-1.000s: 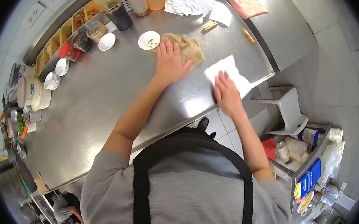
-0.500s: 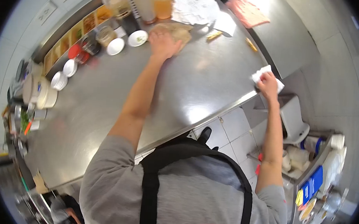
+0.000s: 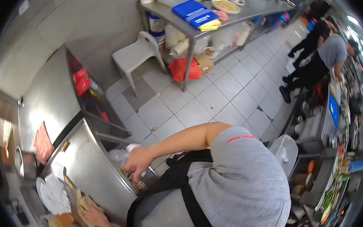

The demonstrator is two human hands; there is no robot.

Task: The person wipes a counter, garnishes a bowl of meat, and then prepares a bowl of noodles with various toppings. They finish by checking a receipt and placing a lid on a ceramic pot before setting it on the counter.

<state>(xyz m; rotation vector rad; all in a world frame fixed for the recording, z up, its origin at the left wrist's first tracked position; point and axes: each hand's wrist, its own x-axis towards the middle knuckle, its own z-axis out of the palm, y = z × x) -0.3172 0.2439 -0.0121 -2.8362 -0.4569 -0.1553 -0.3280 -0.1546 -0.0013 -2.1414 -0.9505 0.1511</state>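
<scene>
My left hand (image 3: 95,217) is on a folded tan cloth (image 3: 83,201) on the steel table (image 3: 96,166), its fingers curled over the cloth. Past the table's edge, my right hand (image 3: 140,159) reaches down over an open bin (image 3: 151,177) holding brown and pale scraps. Its fingers point downward and stand apart, the tips close over the scraps. Something white (image 3: 132,147) shows beside that hand at the bin's far side. White crumpled paper (image 3: 53,194) lies beyond the cloth, near a container of orange liquid (image 3: 60,222).
A pink cloth (image 3: 42,143) rests on the adjoining steel surface. Past the bin are a white plastic stool (image 3: 139,54) and a steel side table (image 3: 164,10) with a blue packet (image 3: 195,13). Two co-workers (image 3: 331,50) stand at the far right counter.
The view has swung to the right. My right hand has left the table's edge, where it held white paper, and is over the bin. My left hand stays on the tan cloth.
</scene>
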